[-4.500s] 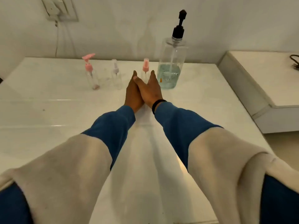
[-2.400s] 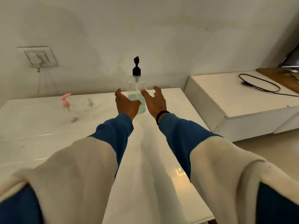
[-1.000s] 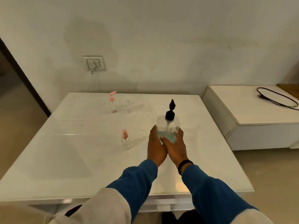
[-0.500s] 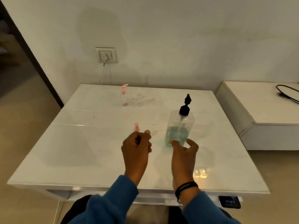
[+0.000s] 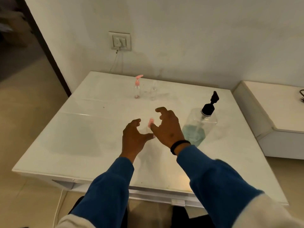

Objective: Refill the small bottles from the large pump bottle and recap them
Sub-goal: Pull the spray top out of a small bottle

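Head view: left hand has released its grip; right hand has moved beside it, both open around small bottle.

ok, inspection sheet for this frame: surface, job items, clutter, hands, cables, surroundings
Surface: white glossy table, a few small specks.
Job's things: large pump bottle upright, partly filled with blue-green liquid; pink-capped small bottle between the hands; pink pump bottle and clear small bottle at the far edge.
Clutter: nothing seen.
Hands: left hand and right hand both empty, fingers loosely curled.
Cables: cord hanging from wall socket.
Surroundings: white cabinet at right.
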### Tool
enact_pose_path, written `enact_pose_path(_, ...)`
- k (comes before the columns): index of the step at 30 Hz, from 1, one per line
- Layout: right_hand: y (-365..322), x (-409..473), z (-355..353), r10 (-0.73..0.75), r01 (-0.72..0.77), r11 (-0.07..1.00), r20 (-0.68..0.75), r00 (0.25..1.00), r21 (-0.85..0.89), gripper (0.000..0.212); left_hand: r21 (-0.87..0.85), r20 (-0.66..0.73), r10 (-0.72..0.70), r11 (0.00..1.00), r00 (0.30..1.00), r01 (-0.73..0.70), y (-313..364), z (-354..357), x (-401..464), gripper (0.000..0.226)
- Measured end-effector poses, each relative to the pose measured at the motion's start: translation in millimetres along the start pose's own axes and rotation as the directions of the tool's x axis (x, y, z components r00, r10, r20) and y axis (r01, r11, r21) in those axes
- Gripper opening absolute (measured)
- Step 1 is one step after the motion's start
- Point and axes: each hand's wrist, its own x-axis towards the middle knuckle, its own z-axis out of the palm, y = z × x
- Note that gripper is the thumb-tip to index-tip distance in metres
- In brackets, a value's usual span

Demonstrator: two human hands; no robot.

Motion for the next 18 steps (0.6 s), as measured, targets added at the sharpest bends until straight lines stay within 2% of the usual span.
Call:
enact_pose_path(3, -2.2, 21.1, 2.0, -0.01, 0.025, 0.99, 0.113, 0.994, -0.137, 0.047, 0.042, 0.038, 0.012, 0.999, 0.999, -0.013, -2.6, 8.4, 9.0, 0.081)
enact_pose_path(7, -3.6, 37.8, 13.4, 0.018, 0.031, 0.974, 0.21, 0.978, -0.226, 0.035, 0.087, 0.044, 0.028, 0.996, 0.999, -0.032, -8.4, 15.1, 16.5, 0.049)
enact_pose_path(9, -2.4, 42.2, 19.8, 0.025, 0.033, 0.965, 0.216, 0.976, -0.26, 0.021, 0.091, 0.015, 0.066, 0.994, 0.998, -0.067, -7.5, 16.2, 16.9, 0.032)
enact_pose_path(11, -2.2, 45.6, 23.3, 0.024, 0.033, 0.962, 0.204, 0.979, -0.27, 0.013, 0.083, -0.008, 0.086, 0.993, 0.996, -0.085, -7.0, 16.8, 17.0, 0.029)
enact_pose_path(18, -12.8, 48.2, 12.1, -0.069, 0.104, 0.97, 0.162, 0.984, -0.219, 0.019, -0.016, -0.093, 0.143, 0.989, 0.985, -0.145, 1.3, 13.4, 16.5, 0.016)
